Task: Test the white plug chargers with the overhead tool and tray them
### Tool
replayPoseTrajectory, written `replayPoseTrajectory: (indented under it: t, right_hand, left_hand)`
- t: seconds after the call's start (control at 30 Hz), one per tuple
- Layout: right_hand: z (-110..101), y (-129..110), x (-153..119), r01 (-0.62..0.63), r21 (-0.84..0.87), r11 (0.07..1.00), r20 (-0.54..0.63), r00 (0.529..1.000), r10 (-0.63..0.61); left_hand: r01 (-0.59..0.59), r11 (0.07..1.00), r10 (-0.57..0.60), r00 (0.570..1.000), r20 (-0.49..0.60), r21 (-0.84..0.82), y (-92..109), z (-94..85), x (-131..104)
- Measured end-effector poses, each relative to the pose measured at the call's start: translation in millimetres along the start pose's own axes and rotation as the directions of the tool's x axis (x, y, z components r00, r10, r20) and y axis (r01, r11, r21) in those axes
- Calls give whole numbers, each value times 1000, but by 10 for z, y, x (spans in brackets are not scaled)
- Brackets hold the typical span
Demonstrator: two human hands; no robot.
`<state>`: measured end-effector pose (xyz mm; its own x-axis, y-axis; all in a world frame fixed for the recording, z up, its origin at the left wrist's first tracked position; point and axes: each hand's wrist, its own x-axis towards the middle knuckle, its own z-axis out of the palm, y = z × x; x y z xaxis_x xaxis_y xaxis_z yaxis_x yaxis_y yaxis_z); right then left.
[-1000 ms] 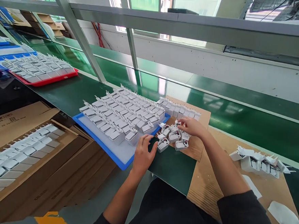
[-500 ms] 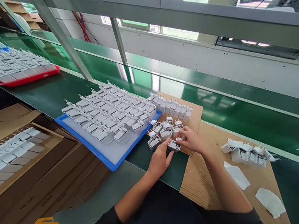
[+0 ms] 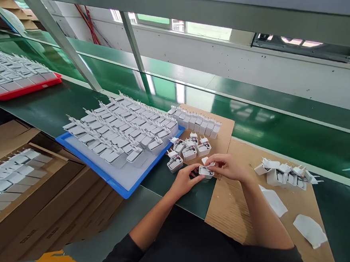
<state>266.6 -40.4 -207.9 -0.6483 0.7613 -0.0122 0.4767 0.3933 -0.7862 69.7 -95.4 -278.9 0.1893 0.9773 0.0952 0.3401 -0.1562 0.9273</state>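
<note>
Left hand (image 3: pixel 186 179) and right hand (image 3: pixel 228 166) both pinching one open white charger shell (image 3: pixel 205 172), lifted just above the counter (image 3: pixel 194 196) edge, near loose shells (image 3: pixel 188 150) beside the blue tray (image 3: pixel 100 169).

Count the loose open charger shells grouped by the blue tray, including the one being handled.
5: three in a row on the cardboard sheet at; one on the green bench; one held between left hand and right hand at. Hands may hide more.
</note>
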Motion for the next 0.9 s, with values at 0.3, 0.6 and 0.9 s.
replayPoseTrajectory:
  t: [0.3,0.6,0.9]
  right_hand:
    - [-29,45,-75,48,-63,997,57,997,-44]
    - [-7,-66,-95,125,-167,978,156,983,-99]
    - [-9,-98,-111,151,-198,968,167,979,-119]
  left_hand:
    - [10,999,-11,1000,-4,-45,21,29,16]
    - [-4,996,3,1000,-8,-89,-29,64,-10]
    - [-36,997,37,999,9,-74,-35,79,-15]
